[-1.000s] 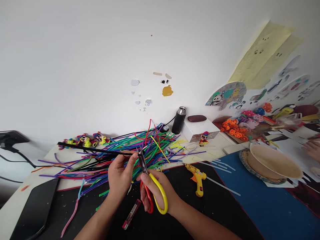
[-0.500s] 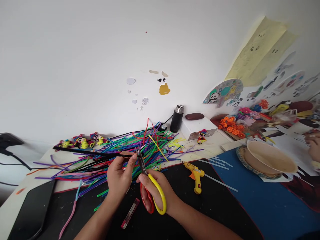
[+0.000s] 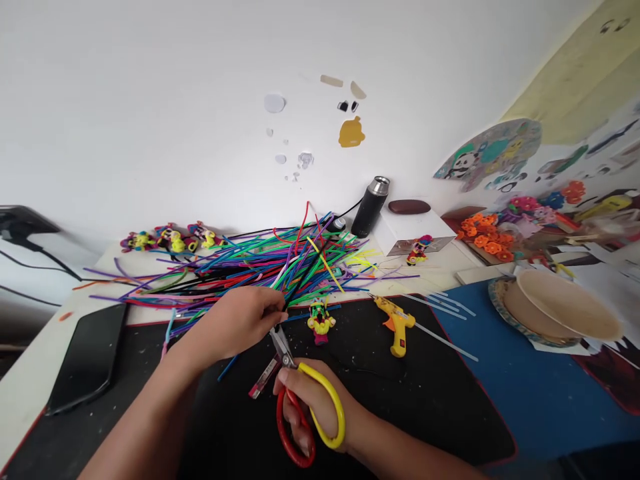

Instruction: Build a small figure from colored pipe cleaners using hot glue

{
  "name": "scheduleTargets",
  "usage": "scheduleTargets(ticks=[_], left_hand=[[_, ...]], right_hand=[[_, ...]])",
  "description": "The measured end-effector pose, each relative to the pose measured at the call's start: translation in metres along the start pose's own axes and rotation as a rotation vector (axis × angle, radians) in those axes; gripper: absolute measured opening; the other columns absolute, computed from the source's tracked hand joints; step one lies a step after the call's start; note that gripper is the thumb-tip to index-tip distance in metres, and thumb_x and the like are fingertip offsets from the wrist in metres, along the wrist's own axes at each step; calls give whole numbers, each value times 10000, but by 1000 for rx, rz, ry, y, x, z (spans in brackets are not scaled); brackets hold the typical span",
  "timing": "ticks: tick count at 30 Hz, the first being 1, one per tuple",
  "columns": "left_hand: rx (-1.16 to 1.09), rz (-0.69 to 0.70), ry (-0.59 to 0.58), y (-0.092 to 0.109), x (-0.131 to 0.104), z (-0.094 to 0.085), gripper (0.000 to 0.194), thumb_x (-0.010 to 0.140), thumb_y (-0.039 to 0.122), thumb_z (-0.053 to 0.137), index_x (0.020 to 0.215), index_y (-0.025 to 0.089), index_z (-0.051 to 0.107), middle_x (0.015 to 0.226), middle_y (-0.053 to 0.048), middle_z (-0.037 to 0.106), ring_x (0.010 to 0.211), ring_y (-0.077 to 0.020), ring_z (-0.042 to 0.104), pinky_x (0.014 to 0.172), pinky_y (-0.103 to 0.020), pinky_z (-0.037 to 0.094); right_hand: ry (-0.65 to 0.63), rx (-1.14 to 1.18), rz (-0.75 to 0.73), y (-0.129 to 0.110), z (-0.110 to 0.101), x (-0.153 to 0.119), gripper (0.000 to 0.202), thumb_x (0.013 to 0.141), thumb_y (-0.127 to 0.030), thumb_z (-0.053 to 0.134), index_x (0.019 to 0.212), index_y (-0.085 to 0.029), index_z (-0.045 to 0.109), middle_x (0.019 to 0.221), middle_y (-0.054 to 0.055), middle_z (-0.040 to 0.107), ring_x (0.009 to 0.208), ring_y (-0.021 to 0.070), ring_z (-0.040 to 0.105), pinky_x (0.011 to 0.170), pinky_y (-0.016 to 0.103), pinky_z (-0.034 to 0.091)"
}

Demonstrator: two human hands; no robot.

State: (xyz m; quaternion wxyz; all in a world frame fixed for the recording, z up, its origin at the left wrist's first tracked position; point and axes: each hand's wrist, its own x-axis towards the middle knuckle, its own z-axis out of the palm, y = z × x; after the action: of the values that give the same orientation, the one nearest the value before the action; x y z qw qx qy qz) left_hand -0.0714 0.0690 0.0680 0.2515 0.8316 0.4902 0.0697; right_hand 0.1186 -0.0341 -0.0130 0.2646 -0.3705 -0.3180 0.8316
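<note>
My left hand (image 3: 253, 319) is closed in a pinch on a black pipe cleaner (image 3: 304, 272), which runs up and to the right over a pile of pipe cleaners (image 3: 240, 263) in many colours. My right hand (image 3: 313, 393) grips scissors (image 3: 327, 403) with one red and one yellow handle loop. The blades point up toward the left fingertips, and their tips are partly hidden there. A small yellow, green and magenta pipe-cleaner figure (image 3: 320, 323) lies on the black mat (image 3: 380, 407), right of the blades. Left of the blades is a small pink-ended packet (image 3: 264, 378).
A yellow glue gun (image 3: 397, 323) with a glue stick lies at right, beside more glue sticks (image 3: 445, 305). Behind stand a black flask (image 3: 371, 207) and a white box (image 3: 415, 227) with another figure (image 3: 419, 250). A black phone (image 3: 90, 357) lies left, a bowl (image 3: 565, 307) right.
My left hand has turned over, swinging the black pipe cleaner from pointing left to pointing up and right. The scissors have come slightly nearer, their handles spread wider. The figure on the mat is uncovered.
</note>
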Motion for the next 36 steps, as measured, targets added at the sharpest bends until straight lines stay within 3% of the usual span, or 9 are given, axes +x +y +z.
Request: scheduleTargets(ticks=[7, 14, 25, 31, 36], left_hand=[[-59, -21, -133, -14, 21, 20, 275, 918, 365, 594, 675, 239, 564, 603, 23, 539, 581, -182, 483, 567, -310, 260], [-108, -5, -136, -18, 24, 25, 268, 907, 337, 618, 665, 235, 565, 599, 31, 514, 562, -173, 457, 552, -300, 261], [-94, 7, -157, -16, 25, 30, 299, 911, 333, 612, 639, 244, 522, 595, 36, 509, 569, -182, 434, 564, -314, 258], [-126, 28, -169, -16, 26, 31, 285, 898, 308, 621, 640, 237, 522, 590, 44, 491, 558, -169, 420, 557, -311, 251], [-160, -8, -50, -31, 23, 20, 266, 905, 383, 593, 687, 238, 546, 611, 35, 513, 588, -173, 460, 569, -295, 299]], right_hand=[[64, 74, 180, 7, -7, 4, 397, 843, -570, 654, 921, -187, 588, 492, -85, 524, 304, 91, 408, 348, 209, 386], [102, 101, 298, 3, -8, 7, 303, 913, -500, 602, 920, -197, 577, 513, -89, 505, 318, 77, 371, 392, 205, 382], [99, 98, 328, 1, -8, 7, 214, 901, -419, 580, 897, -205, 566, 516, -96, 481, 324, 69, 326, 387, 198, 364], [163, 49, 269, 1, -8, 9, 213, 860, -406, 626, 843, -195, 594, 456, -121, 412, 284, 52, 251, 319, 174, 199], [78, 2, 219, 2, -9, 3, 347, 880, -525, 683, 895, -186, 613, 476, -127, 433, 284, 43, 295, 335, 167, 242]])
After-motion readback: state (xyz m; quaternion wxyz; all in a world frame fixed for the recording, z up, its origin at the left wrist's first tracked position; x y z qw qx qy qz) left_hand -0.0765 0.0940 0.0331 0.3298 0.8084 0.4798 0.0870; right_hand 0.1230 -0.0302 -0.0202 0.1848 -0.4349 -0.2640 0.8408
